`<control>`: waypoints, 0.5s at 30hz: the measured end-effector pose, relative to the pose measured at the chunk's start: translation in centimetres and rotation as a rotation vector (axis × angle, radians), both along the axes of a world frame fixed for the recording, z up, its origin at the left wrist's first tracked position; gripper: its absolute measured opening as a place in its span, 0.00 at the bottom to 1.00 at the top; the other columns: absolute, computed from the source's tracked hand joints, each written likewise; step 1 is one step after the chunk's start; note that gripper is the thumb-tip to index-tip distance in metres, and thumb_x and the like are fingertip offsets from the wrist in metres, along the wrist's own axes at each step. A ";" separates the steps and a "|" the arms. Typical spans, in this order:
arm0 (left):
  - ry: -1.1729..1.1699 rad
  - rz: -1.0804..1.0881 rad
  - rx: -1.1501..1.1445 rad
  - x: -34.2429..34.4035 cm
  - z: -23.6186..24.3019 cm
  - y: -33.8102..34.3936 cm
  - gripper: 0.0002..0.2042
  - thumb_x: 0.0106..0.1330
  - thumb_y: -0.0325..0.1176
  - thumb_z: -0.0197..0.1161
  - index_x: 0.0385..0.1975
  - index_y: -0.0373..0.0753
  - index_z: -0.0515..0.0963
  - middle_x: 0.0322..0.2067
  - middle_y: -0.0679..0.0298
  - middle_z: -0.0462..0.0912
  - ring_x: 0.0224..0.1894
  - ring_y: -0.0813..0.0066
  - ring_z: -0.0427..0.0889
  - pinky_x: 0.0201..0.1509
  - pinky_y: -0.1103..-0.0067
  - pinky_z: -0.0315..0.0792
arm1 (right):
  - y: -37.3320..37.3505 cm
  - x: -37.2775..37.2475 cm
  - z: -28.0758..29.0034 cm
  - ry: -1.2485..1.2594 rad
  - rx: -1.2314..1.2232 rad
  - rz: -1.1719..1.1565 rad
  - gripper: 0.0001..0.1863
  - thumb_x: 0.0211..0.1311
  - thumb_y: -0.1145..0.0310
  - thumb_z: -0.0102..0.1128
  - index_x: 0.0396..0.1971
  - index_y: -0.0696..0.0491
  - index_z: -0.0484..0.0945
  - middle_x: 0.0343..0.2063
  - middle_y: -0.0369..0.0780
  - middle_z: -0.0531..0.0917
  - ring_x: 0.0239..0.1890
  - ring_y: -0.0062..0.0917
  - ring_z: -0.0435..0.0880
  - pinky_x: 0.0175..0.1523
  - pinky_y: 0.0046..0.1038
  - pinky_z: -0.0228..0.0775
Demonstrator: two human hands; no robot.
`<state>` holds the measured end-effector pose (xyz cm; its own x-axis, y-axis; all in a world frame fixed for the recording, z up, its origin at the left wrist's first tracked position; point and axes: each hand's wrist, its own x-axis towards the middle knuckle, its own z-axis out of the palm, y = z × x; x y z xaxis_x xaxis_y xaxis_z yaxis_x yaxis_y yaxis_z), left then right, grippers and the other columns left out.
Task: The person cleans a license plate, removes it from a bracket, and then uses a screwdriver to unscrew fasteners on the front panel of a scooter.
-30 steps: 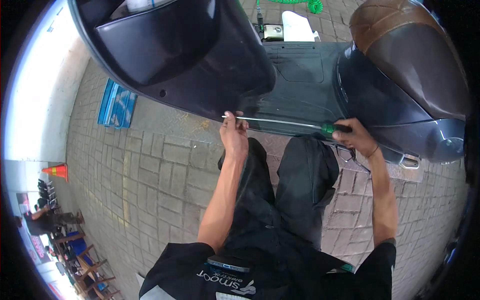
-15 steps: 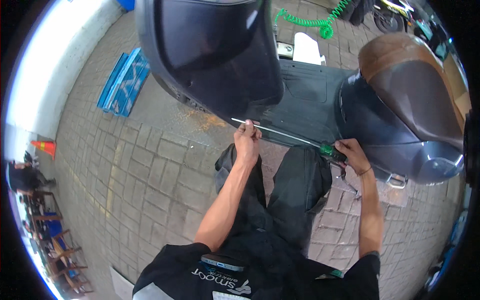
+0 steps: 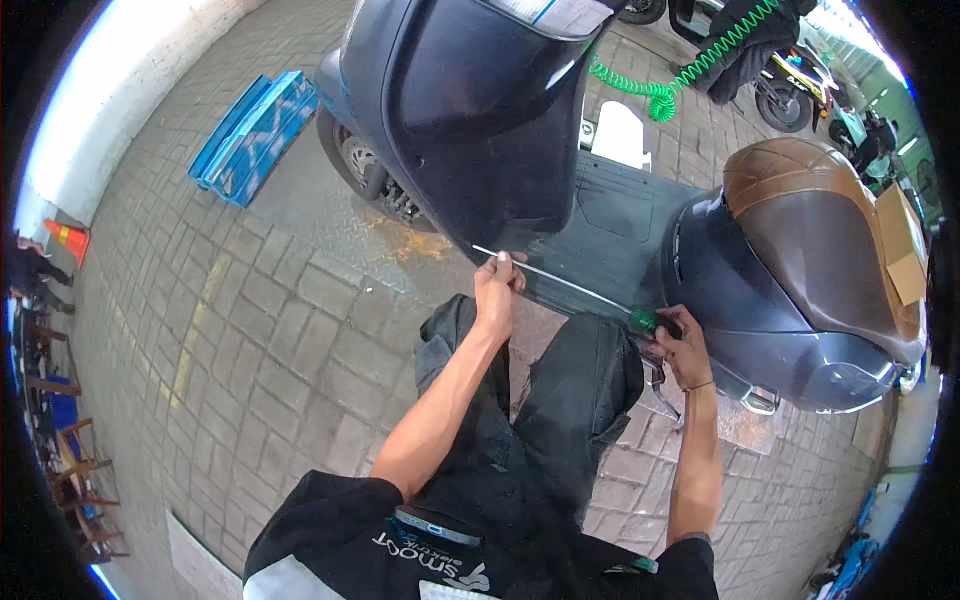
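A long screwdriver [image 3: 580, 287] with a thin metal shaft and a green and black handle lies across both my hands. My left hand [image 3: 497, 288] pinches the shaft near its tip, beside the scooter's dark front panel. My right hand [image 3: 686, 350] is closed round the handle at the other end. Behind the tool is the scooter's flat footboard [image 3: 610, 215], between the dark front panel [image 3: 480, 130] and the brown seat [image 3: 820, 230]. The tip points left, toward the lower edge of the panel; whether it touches cannot be made out.
A blue metal toolbox [image 3: 250, 140] stands on the paving at the left, near the front wheel [image 3: 365, 175]. A coiled green hose [image 3: 700, 70] hangs beyond the scooter. An orange cone [image 3: 70, 240] is at far left, a cardboard box [image 3: 902, 245] behind the seat.
The view has shifted, showing more of the front wheel and seat. Both hands still hold the screwdriver; my right hand sits slightly further left and lower in the picture.
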<state>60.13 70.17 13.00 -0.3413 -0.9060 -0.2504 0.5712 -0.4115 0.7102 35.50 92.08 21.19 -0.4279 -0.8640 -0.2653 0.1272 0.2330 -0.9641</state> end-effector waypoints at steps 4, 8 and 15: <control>0.032 -0.001 -0.012 -0.2 0.0 0.0 0.16 0.79 0.36 0.49 0.38 0.27 0.75 0.21 0.70 0.62 0.25 0.77 0.63 0.34 0.77 0.64 | 0.5 0.3 -0.3 0.152 -0.063 -0.038 0.17 0.69 0.66 0.63 0.51 0.61 0.73 0.44 0.41 0.79 0.39 0.26 0.84 0.47 0.30 0.84; 0.089 0.033 0.008 0.3 -0.2 0.2 0.15 0.79 0.36 0.50 0.38 0.27 0.74 0.22 0.69 0.63 0.26 0.77 0.64 0.35 0.77 0.63 | 1.1 -2.3 -0.4 -0.246 0.151 -0.023 0.20 0.70 0.59 0.62 0.49 0.61 0.76 0.44 0.44 0.82 0.30 0.28 0.84 0.41 0.29 0.84; 0.099 -0.029 -0.005 -0.1 1.0 -0.1 0.15 0.80 0.36 0.48 0.38 0.28 0.74 0.22 0.70 0.62 0.26 0.77 0.63 0.36 0.77 0.63 | 1.8 -2.6 -3.9 0.078 -0.115 -0.070 0.19 0.69 0.60 0.64 0.47 0.62 0.78 0.44 0.44 0.82 0.27 0.27 0.85 0.32 0.29 0.81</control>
<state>60.05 70.04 14.04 -0.3898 -0.8967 -0.2099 0.6267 -0.4253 0.6530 32.91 93.86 17.25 -0.5037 -0.8540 -0.1301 0.0631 0.1138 -0.9915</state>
